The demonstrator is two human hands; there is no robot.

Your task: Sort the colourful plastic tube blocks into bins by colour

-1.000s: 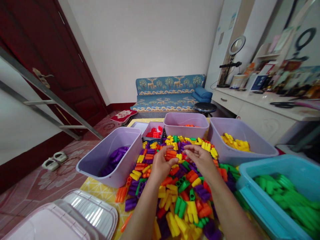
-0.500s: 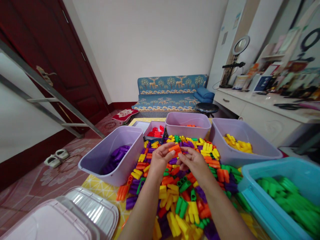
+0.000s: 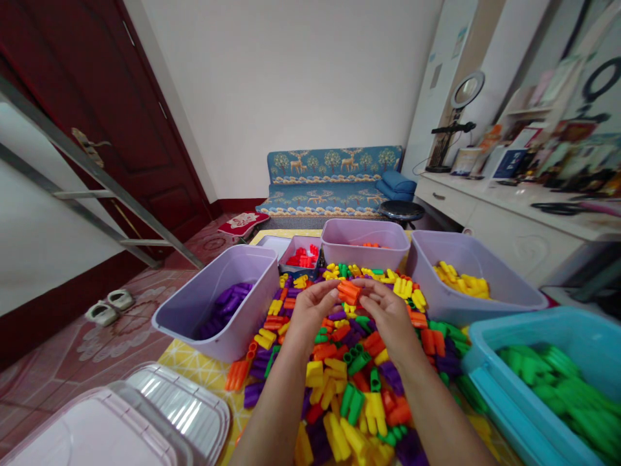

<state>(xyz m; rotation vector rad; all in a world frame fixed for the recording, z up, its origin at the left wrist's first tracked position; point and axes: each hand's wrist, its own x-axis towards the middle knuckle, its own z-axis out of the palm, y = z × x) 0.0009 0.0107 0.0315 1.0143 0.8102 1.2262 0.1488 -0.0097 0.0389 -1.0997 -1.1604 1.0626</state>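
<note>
Between my hands, above the pile, is an orange plastic tube block (image 3: 348,292) made of joined finger-like tubes. My left hand (image 3: 310,309) pinches its left side with thumb and fingers. From the right, my right hand (image 3: 389,312) has its curled fingers on the block's other side; some fingertips are hidden behind it. Under both hands spread many loose tube blocks in yellow (image 3: 334,375), purple (image 3: 255,393), green (image 3: 352,402) and orange (image 3: 237,374), heaped on a yellow patterned tablecloth (image 3: 187,356).
Around the pile stand a lilac bin (image 3: 264,294) of purple blocks, a small box (image 3: 287,266) of red ones, a lilac bin (image 3: 365,255) with orange ones, another bin (image 3: 514,301) with yellow ones, and a turquoise bin (image 3: 499,382) of green ones. Stacked lids (image 3: 184,404) lie front left.
The orange block has turned and shifted slightly right between my fingers. My right hand has moved a little right, with its fingers spread wider around the block.
</note>
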